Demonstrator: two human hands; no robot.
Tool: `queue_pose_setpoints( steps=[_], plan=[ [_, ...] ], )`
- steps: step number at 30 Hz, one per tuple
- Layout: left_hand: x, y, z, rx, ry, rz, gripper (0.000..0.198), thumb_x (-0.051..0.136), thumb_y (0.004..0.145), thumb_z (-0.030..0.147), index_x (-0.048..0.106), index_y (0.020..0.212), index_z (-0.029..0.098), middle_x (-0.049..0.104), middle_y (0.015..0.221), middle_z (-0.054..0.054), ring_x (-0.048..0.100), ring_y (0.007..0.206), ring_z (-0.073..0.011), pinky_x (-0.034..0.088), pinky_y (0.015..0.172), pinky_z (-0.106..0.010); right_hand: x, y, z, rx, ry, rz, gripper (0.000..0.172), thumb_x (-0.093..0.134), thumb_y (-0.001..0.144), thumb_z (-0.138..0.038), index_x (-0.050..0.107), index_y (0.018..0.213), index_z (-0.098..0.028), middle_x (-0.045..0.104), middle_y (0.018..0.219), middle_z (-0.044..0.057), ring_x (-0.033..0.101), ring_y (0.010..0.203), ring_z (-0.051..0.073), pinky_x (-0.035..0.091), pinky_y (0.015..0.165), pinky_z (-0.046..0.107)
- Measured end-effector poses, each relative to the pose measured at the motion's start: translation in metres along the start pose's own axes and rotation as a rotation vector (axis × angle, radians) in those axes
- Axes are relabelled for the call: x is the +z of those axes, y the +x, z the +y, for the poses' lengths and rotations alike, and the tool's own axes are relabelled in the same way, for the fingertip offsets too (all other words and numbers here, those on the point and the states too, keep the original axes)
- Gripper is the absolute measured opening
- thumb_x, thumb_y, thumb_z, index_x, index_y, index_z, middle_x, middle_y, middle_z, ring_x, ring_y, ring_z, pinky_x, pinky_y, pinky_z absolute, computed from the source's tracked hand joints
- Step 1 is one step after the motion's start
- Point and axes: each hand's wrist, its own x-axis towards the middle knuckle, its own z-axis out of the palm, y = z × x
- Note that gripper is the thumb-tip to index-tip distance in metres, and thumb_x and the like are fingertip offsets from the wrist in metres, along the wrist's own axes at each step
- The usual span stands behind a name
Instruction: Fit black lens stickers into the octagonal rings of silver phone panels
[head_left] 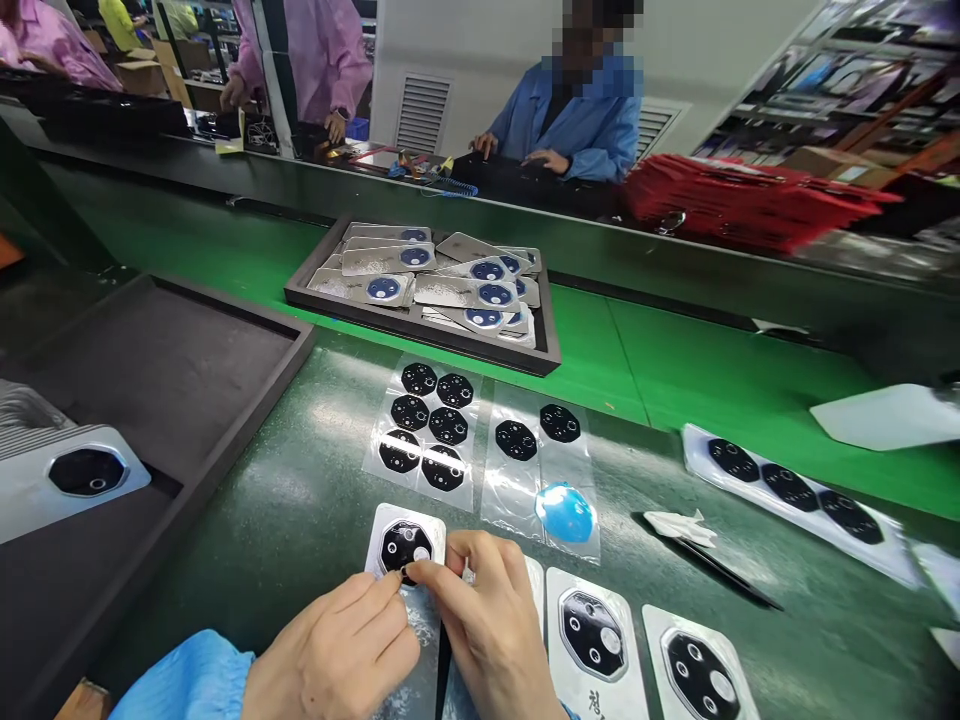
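My left hand (pixel 334 655) and my right hand (pixel 491 625) meet at the near edge of the dark green bench, fingertips pinched together over a silver phone back cover (pixel 405 535) with a black octagonal camera ring. Both pinch something tiny at the ring's lower edge; I cannot make out what. A dark thin tool (pixel 442 670) runs down between the hands. Two more back covers (pixel 592 640) (pixel 701 680) lie to the right. Just beyond the hands lie clear film sheets with black octagonal stickers (pixel 427 425) (pixel 536 435) and a blue round film (pixel 564 512).
A black tray (pixel 547 350) of silver covers sits on the green conveyor belt. A large dark tray (pixel 150 370) at left holds a stack of covers (pixel 60 480). A sticker strip (pixel 795 490), tweezers (pixel 720 565) and a white wipe lie right. Other people work across the line.
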Motion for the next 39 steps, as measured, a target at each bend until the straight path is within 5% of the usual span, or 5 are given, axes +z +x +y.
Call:
queue_pose_setpoints(
  steps=[13, 20, 28, 39],
  plan=[
    [-0.001, 0.002, 0.0, 0.0, -0.01, 0.007, 0.037, 0.033, 0.097, 0.0, 0.06, 0.076, 0.012, 0.065, 0.08, -0.009, 0.068, 0.085, -0.0195, 0.054, 0.081, -0.032, -0.003, 0.004, 0.004, 0.055, 0.124, -0.006, 0.024, 0.049, 0.095, -0.009, 0.067, 0.088, -0.022, 0.049, 0.083, 0.004, 0.045, 0.075, 0.018, 0.04, 0.062, 0.029],
    [-0.001, 0.003, -0.002, 0.021, -0.054, 0.002, 0.032, 0.039, 0.097, 0.001, 0.061, 0.077, 0.011, 0.064, 0.078, -0.007, 0.067, 0.082, -0.0201, 0.056, 0.075, -0.033, -0.004, 0.013, 0.0, 0.17, 0.196, 0.106, 0.021, 0.054, 0.092, -0.005, 0.066, 0.088, -0.022, 0.044, 0.081, 0.002, 0.044, 0.077, 0.018, 0.04, 0.061, 0.028],
    [-0.001, 0.0, -0.01, -0.063, -0.096, 0.058, 0.03, 0.041, 0.099, 0.003, 0.063, 0.078, 0.009, 0.066, 0.083, -0.008, 0.067, 0.098, -0.0223, 0.054, 0.094, -0.039, 0.007, 0.008, -0.002, 0.177, 0.176, 0.087, 0.019, 0.053, 0.094, -0.008, 0.064, 0.091, -0.022, 0.044, 0.082, 0.002, 0.043, 0.075, 0.017, 0.04, 0.06, 0.028],
    [-0.003, 0.004, -0.01, -0.073, -0.09, 0.03, 0.031, 0.038, 0.099, 0.003, 0.065, 0.083, 0.007, 0.067, 0.085, -0.01, 0.069, 0.094, -0.0226, 0.058, 0.093, -0.04, 0.008, 0.008, -0.001, 0.162, 0.17, 0.091, 0.018, 0.053, 0.095, -0.009, 0.064, 0.091, -0.022, 0.046, 0.08, 0.003, 0.044, 0.073, 0.018, 0.041, 0.06, 0.028]
  ],
)
